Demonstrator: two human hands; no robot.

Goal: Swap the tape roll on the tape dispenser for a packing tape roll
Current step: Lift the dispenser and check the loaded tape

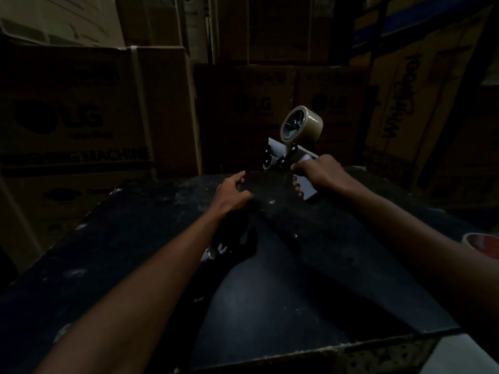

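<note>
My right hand [320, 172] grips the pale handle of the tape dispenser [290, 153] and holds it upright above the far edge of the dark table [135, 252]. A tan packing tape roll [302, 124] sits on the dispenser's wheel at the top. My left hand [232, 194] hovers to the left of the dispenser with loosely curled fingers and holds nothing. Another tape roll [480, 242], white with a reddish core, shows partly at the right edge of the view.
Large cardboard appliance boxes [81, 117] are stacked close behind and to both sides of the table. A dark object [232, 238] lies on the table under my left forearm. The scene is dim.
</note>
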